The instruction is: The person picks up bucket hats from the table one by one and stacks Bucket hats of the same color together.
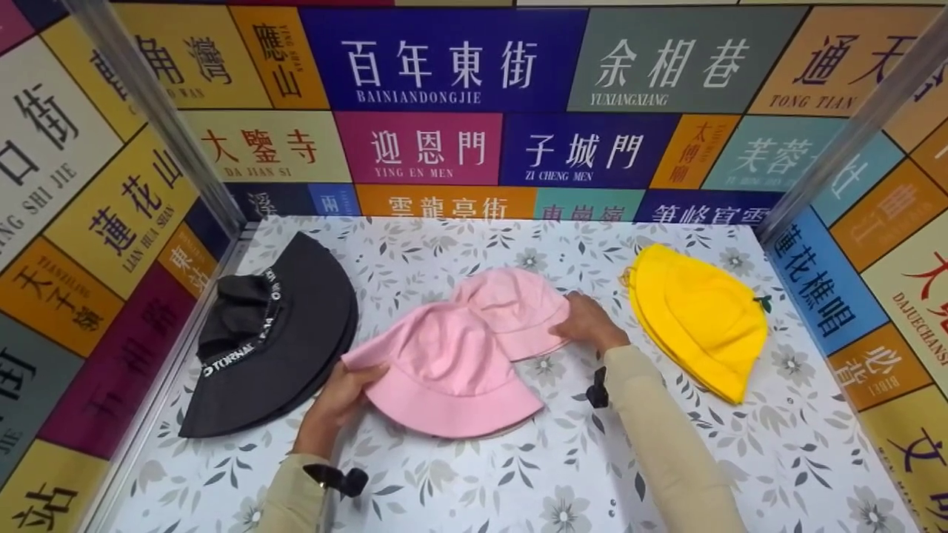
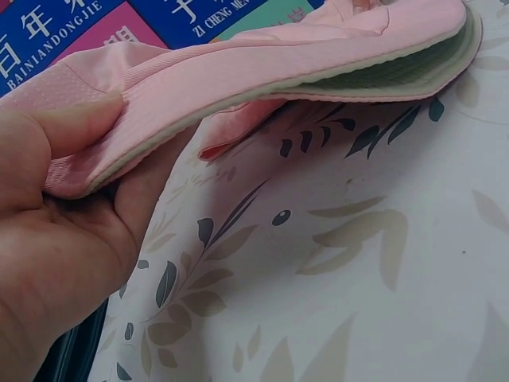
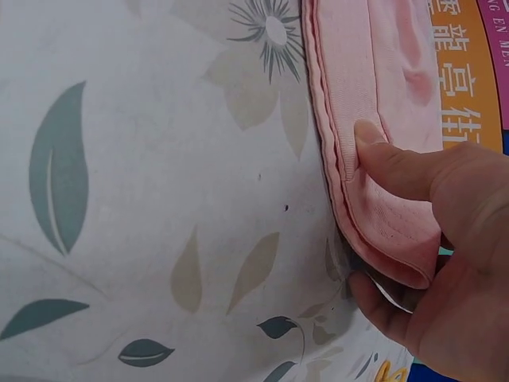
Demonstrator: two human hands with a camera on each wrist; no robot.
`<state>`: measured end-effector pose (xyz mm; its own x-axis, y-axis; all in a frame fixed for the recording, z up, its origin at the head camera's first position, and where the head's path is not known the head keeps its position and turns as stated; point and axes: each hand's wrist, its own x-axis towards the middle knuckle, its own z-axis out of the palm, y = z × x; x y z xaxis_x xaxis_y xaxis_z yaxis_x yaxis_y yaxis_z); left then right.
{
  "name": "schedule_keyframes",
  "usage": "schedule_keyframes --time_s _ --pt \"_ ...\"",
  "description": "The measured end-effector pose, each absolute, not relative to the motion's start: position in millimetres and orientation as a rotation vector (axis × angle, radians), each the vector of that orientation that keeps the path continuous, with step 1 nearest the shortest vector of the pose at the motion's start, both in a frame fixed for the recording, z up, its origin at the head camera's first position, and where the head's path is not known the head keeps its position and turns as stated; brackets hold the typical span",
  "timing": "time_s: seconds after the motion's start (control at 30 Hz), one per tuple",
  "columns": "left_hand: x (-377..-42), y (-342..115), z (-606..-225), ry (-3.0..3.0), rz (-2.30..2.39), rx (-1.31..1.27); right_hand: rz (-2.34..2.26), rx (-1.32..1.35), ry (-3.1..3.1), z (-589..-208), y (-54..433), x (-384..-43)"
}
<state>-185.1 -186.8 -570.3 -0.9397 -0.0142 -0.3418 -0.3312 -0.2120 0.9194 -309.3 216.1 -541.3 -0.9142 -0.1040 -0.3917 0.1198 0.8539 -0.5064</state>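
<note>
Two pink bucket hats lie at the middle of the table, folded flat. The nearer, larger pink hat (image 1: 452,370) overlaps the left part of the farther, smaller pink hat (image 1: 511,296). My left hand (image 1: 344,400) pinches the left brim corner of the larger one, thumb on top and fingers beneath. In the left wrist view that brim (image 2: 238,79) is lifted off the table, and its pale green lining shows. With my right hand (image 1: 589,322) I grip the right brim edge of the smaller hat; in the right wrist view the thumb (image 3: 382,163) presses its layered brim (image 3: 350,151).
A black bucket hat (image 1: 311,333) with white lettering on its band lies at the left. At the right is a yellow bucket hat (image 1: 700,318). The leaf-patterned tabletop (image 1: 444,488) is walled by panels of colourful street-name signs (image 1: 422,148) on three sides.
</note>
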Motion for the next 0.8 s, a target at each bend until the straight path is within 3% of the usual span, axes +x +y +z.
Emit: schedule_keyframes --time_s 0.4,0.8 --pt "-183 -187 -574 1.783 2.32 -0.418 -0.666 -0.121 2.773 -536 211 -302" --pt "-184 -184 -576 1.818 2.3 -0.46 -1.004 -0.091 2.863 -531 213 -290"
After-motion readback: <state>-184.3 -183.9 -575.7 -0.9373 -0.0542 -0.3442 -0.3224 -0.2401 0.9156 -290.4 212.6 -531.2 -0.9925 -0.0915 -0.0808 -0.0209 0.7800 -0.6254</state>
